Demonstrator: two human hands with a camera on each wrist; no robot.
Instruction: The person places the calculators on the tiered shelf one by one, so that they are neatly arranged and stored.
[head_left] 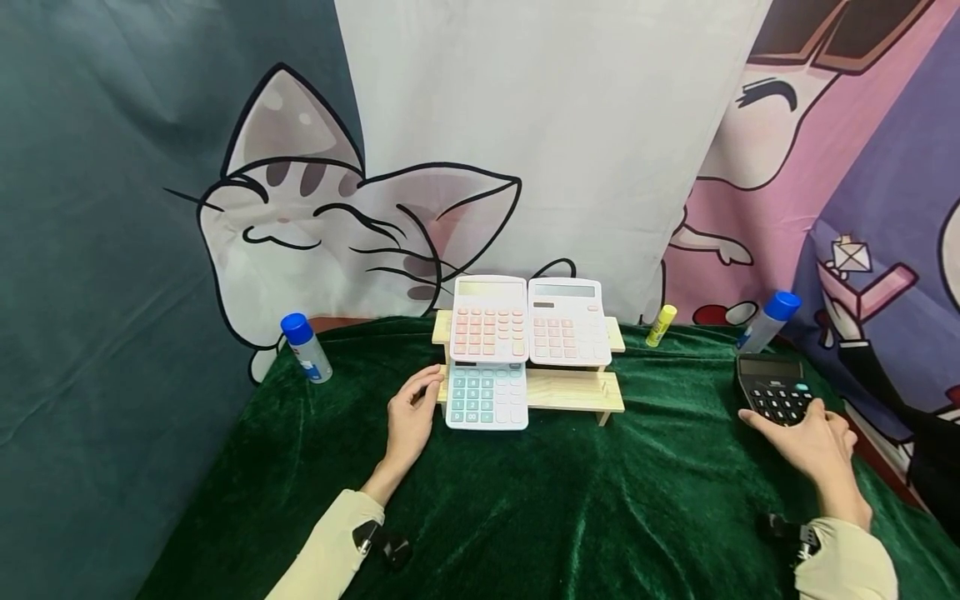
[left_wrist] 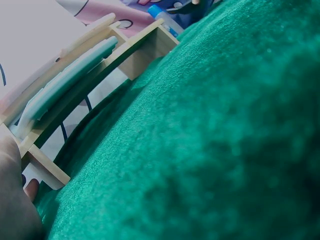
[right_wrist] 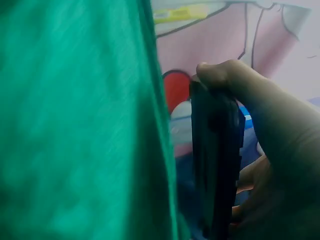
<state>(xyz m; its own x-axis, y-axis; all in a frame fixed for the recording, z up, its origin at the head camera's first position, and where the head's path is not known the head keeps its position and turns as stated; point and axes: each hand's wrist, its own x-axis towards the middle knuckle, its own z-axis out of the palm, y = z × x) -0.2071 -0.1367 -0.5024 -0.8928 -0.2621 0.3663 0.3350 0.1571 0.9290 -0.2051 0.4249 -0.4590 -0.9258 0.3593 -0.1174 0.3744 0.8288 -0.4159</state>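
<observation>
My right hand [head_left: 813, 442] grips a black calculator [head_left: 772, 392] by its near edge at the table's right. In the right wrist view the thumb lies on one edge of the calculator [right_wrist: 215, 160], and a gap shows between it and the green cloth. My left hand [head_left: 411, 417] touches the left end of a two-step wooden stand [head_left: 573, 390], fingers loosely bent; its fingertips are partly hidden. On the upper step lean a pink-keyed calculator [head_left: 491, 321] and a white calculator with pale pink keys [head_left: 568, 323]. A teal-keyed calculator [head_left: 487, 398] leans on the lower step, at its left.
Green velvet cloth [head_left: 525, 517] covers the table. A blue-capped bottle [head_left: 307, 350] stands at the left, another blue-capped bottle [head_left: 768, 321] behind the black calculator. Right of the stand is a yellow glue stick [head_left: 661, 326]. A cartoon-printed curtain [head_left: 570, 125] hangs behind.
</observation>
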